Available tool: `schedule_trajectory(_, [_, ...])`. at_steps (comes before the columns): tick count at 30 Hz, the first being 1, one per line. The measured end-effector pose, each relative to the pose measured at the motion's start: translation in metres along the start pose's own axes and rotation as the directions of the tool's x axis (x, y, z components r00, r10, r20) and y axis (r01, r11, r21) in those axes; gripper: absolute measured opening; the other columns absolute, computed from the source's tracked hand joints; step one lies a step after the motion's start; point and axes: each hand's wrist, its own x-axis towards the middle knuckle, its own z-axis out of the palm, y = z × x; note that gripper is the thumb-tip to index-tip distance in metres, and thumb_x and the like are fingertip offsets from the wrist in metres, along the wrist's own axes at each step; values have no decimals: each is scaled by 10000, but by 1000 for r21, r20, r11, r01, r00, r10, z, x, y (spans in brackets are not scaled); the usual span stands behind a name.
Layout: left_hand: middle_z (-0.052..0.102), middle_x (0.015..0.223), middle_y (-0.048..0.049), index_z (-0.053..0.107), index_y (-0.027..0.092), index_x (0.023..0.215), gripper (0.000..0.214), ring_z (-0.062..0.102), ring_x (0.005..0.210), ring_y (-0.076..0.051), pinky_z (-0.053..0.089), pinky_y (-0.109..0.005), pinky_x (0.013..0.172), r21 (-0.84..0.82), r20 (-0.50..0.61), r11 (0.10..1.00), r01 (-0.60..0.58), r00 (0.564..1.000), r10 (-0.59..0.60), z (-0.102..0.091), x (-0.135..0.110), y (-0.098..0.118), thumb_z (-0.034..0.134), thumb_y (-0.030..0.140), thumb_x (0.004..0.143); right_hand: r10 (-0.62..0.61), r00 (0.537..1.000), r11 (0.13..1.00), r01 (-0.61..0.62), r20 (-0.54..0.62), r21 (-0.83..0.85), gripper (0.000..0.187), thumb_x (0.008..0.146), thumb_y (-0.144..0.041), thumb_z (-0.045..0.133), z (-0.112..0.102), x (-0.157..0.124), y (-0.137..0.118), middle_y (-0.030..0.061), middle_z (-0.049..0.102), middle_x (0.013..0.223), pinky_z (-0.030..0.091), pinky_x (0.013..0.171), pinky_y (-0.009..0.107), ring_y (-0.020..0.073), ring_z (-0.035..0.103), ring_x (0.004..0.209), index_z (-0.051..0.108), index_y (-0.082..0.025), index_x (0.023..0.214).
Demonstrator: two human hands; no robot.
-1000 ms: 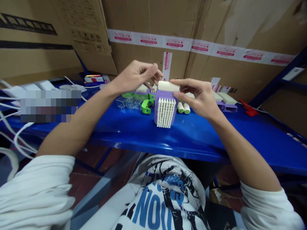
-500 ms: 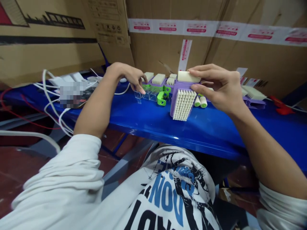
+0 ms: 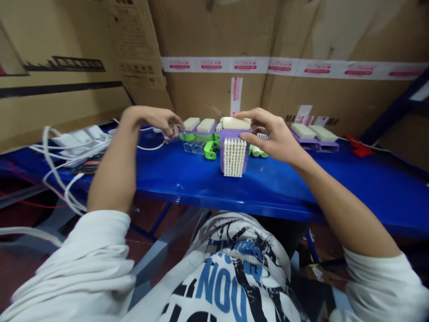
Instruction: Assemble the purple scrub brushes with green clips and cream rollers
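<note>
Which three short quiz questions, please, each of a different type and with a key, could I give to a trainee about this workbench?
1. True or false: the right hand touches the purple brush piece in front.
2. What colour is the curved clip beside that piece? A) red B) green C) black
3. Which hand is nearer to the clear plastic pieces?

Key:
1. True.
2. B.
3. The left hand.
</note>
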Motion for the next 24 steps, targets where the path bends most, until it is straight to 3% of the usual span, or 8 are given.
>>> schedule_trajectory(1, [811, 905, 69, 806, 280, 1334, 738, 565, 871, -115, 503, -252, 822, -19, -81, 995, -99, 992, 97, -4, 0, -4, 932, 716, 751, 6, 1000, 1000, -6, 5, -2, 465, 932, -468, 920, 0, 0, 1, 64, 805, 1371, 659, 944, 369, 236, 741, 1113, 831, -287, 1351])
schedule_trajectory(3, [793, 911, 51, 792, 281, 1365, 709, 541, 854, -123, 507, -277, 798, -108, -220, 974, -201, 960, 173, -9, 1, 2, 924, 691, 802, 5, 1000, 1000, -5, 15, -3, 499, 940, -477, 905, 0, 0, 4, 73, 800, 1408, 662, 973, 384, 250, 745, 1161, 806, -276, 1386])
schedule_trajectory(7, [742, 1021, -29, 689, 219, 1597, 930, 578, 844, -177, 516, -340, 789, -263, -515, 911, -318, 845, 146, 0, 1, 60, 965, 488, 751, 14, 1000, 1000, -13, 20, -6, 590, 959, -530, 882, -1, -1, 7, 101, 799, 1412, 674, 1008, 436, 272, 766, 1191, 749, -248, 1460])
schedule_trajectory(11, [756, 1232, -78, 706, 211, 1565, 1049, 718, 1111, -284, 584, -404, 981, -238, -749, 783, -575, 621, 229, 21, 6, 117, 1070, 512, 629, 46, 999, 999, -46, 16, 17, 624, 937, -561, 916, -2, -3, 9, 94, 800, 1398, 687, 1006, 434, 270, 792, 1184, 745, -261, 1456])
schedule_trajectory(14, [748, 1195, -70, 718, 244, 1535, 1015, 747, 1232, -358, 606, -466, 1019, -179, -809, 733, -657, 522, 270, 33, 11, 138, 1076, 609, 658, 54, 999, 998, -55, 2, 12, 637, 930, -553, 933, -2, -3, 9, 84, 796, 1403, 693, 962, 407, 265, 801, 1189, 732, -282, 1471])
schedule_trajectory(17, [760, 1133, -56, 593, 264, 1665, 1076, 772, 1253, -351, 620, -487, 1029, -168, -840, 692, -702, 469, 273, 45, 14, 156, 1013, 677, 764, 45, 999, 999, -45, -2, -17, 699, 956, -546, 913, -1, -4, 7, 74, 790, 1364, 693, 911, 384, 255, 804, 1156, 666, -312, 1567])
schedule_trajectory(20, [804, 1188, -74, 513, 287, 1702, 1090, 800, 1200, -300, 651, -442, 1013, -165, -819, 634, -756, 463, 338, 58, 14, 177, 936, 776, 824, 0, 1000, 998, 0, -3, -60, 747, 990, -550, 877, 1, -5, 5, 66, 761, 1335, 696, 903, 386, 250, 786, 1130, 590, -353, 1651])
schedule_trajectory(24, [817, 1238, -92, 727, 266, 1381, 727, 800, 1168, -290, 669, -426, 991, -125, -798, 648, -751, 464, 384, 66, 3, 200, 857, 805, 912, -52, 998, 995, 48, -40, -83, 814, 965, -605, 894, 3, -5, 10, 78, 701, 1432, 717, 902, 424, 227, 753, 1019, 521, -402, 1659])
